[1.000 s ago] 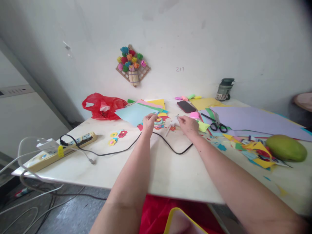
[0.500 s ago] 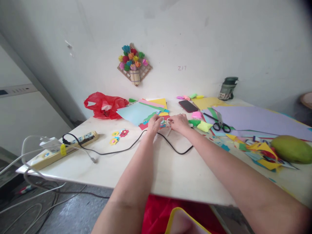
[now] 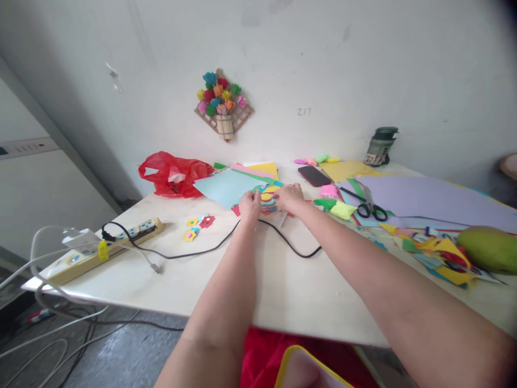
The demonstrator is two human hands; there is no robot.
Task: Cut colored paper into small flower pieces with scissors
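Both my hands are over a small pile of coloured paper cut-outs (image 3: pixel 266 209) at the middle of the table. My left hand (image 3: pixel 250 205) is at the pile's left side, its fingers closed; what they pinch, if anything, is hidden. On the right side, my right hand (image 3: pixel 290 198) has its fingertips pressed together at the paper, and what they hold is too small to make out. A yellow round piece (image 3: pixel 266 197) shows between the hands. Left of them lie several paper flowers (image 3: pixel 207 221), red and yellow. A black cable (image 3: pixel 278 233) runs just in front of my hands.
Coloured sheets (image 3: pixel 230 186) and a red plastic bag (image 3: pixel 175 175) lie behind on the left. To the right are a phone (image 3: pixel 314 175), scissors (image 3: pixel 370 209), clay packets (image 3: pixel 343 210), paper scraps (image 3: pixel 444 258), a mango (image 3: pixel 490 249) and a bottle (image 3: pixel 381 146). A power strip (image 3: pixel 109 250) sits left.
My hands have moved slightly apart, the left one a little leftward. The yellow round piece now shows between them, where something whitish was at my fingertips before.
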